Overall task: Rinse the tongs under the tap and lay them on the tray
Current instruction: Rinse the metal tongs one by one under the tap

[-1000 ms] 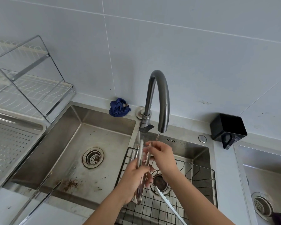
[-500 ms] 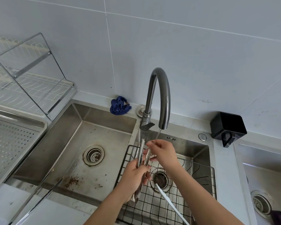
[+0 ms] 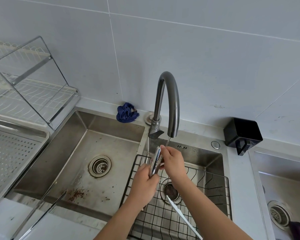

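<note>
Steel tongs (image 3: 155, 161) stand nearly upright over the right sink basin, their serrated tips just below the curved grey tap (image 3: 170, 101). A thin stream of water falls from the spout onto my right hand (image 3: 171, 161), whose fingers pinch the tongs near the tips. My left hand (image 3: 145, 181) grips the tongs lower down and hides their handle end. The perforated steel tray (image 3: 9, 153) sits at the far left, beside the left basin.
A black wire basket (image 3: 213, 186) lies in the right basin with a white utensil (image 3: 182, 217) leaning in it. Also here: a blue cloth (image 3: 126, 112) behind the left sink, a wire dish rack (image 3: 29, 89), a black holder (image 3: 242, 134), and another sink at far right.
My left hand has slid up the tongs, hiding more of the lower part. My right hand has moved up to the tips under the water stream.
</note>
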A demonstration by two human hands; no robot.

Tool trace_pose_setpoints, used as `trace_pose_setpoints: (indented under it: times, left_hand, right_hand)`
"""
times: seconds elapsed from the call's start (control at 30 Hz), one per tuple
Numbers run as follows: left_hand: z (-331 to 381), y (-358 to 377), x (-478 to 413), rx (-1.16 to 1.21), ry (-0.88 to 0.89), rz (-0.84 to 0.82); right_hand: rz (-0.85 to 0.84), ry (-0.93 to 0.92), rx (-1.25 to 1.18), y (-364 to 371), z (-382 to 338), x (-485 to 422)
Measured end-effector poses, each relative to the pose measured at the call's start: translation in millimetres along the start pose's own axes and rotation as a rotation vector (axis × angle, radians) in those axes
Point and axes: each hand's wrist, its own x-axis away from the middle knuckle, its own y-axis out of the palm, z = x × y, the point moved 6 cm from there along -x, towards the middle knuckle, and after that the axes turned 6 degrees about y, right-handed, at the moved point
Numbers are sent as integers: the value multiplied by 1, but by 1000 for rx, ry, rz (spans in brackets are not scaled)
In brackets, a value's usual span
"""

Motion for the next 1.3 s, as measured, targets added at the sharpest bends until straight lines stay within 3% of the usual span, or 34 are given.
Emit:
trace_pose_setpoints:
  times: [0.13,0.3,0.4,0.57,0.7,0.83,1.0,1.07,1.17,1.23,1.3]
  left_hand:
    - [0,-6,0,-64,19,23]
    - [-2,-10,-2,-11,-8,59]
    - [-4,-12,-6,60,-24,88]
    - [-10,-12,-9,386,-125,60]
    - [-8,-7,-13,711,-243,66]
    - [-2,9,-6,882,-360,-107]
    - [-4,6,-9,872,-337,-56]
    - [-8,6,-9,851,-335,-44]
    - [-8,13,-4,751,-305,-71]
    - [-6,18,-5,752,-285,-65]
    - [-1,18,-11,802,-281,-53]
  right_hand:
    - [-211,59,-155,8,8,4]
    - [-73,4,-183,3,8,0]
    - [-191,15,-279,12,9,6]
    - [-204,29,-320,5,3,0]
    - [-351,13,-441,13,1,7]
    - [-260,106,-416,5,-4,-4]
    - [-437,167,-733,14,3,10]
    - [-411,155,-635,14,5,14]
    - [-178,89,-334,6,-6,5]
    - [-170,108,-375,5,-10,1]
    - [-302,117,-551,9,-11,3]
